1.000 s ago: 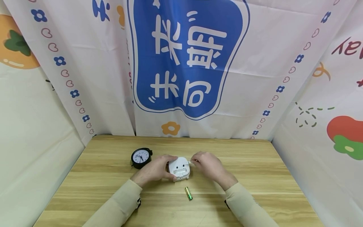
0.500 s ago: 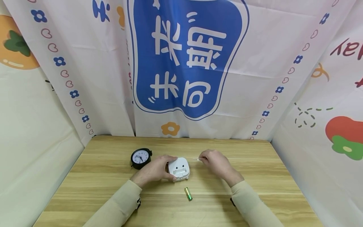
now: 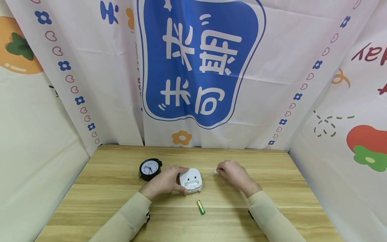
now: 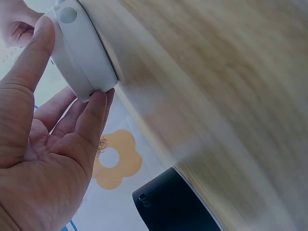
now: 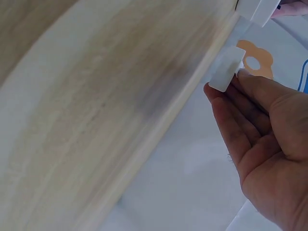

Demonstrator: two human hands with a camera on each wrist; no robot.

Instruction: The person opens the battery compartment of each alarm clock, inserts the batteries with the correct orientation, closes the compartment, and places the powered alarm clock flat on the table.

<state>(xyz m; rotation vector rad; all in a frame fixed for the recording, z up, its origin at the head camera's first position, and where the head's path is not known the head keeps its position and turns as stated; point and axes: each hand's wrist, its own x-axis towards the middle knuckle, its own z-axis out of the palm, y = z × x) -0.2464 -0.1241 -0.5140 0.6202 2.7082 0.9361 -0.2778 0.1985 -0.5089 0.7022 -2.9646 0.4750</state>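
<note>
The left hand (image 3: 164,180) gripped a white box (image 3: 192,176); the right hand (image 5: 267,132) pinched a little lid (image 5: 226,70), probably light, stiff, best held by its edges.

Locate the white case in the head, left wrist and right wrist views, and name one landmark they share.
Head: white case, lower middle.
Left wrist: white case, upper left.
Right wrist: white case, top right, cut off by the edge.
Shared landmark: orange flower, seen in all three.

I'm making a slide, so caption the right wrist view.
Right hand pinching a thin white cover, orange flower print behind.
</note>
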